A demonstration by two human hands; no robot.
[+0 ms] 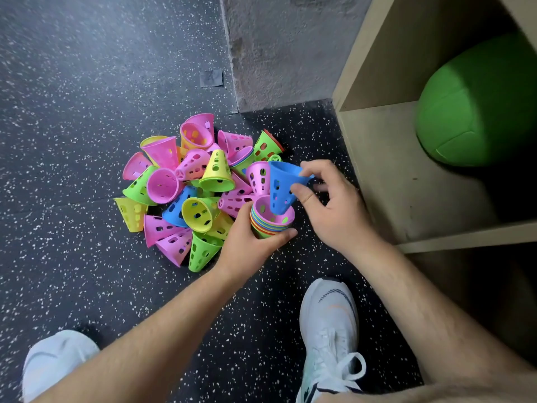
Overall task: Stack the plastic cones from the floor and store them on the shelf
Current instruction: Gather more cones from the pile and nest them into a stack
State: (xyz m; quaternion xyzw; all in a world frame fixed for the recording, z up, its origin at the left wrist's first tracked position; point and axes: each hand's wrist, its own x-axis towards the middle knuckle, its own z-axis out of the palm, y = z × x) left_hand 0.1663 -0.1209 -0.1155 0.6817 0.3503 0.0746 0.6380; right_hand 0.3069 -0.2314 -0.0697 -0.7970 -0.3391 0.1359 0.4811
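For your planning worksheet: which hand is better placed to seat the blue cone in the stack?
Right. The right hand pinches the blue cone, its tip at the mouth of the stack, which the left hand grips.

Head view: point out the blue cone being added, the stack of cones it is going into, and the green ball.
blue cone (280, 187), head view, on its perforated side wall.
stack of cones (267, 226), head view, on the layered rims.
green ball (476, 100), head view, on its front surface.
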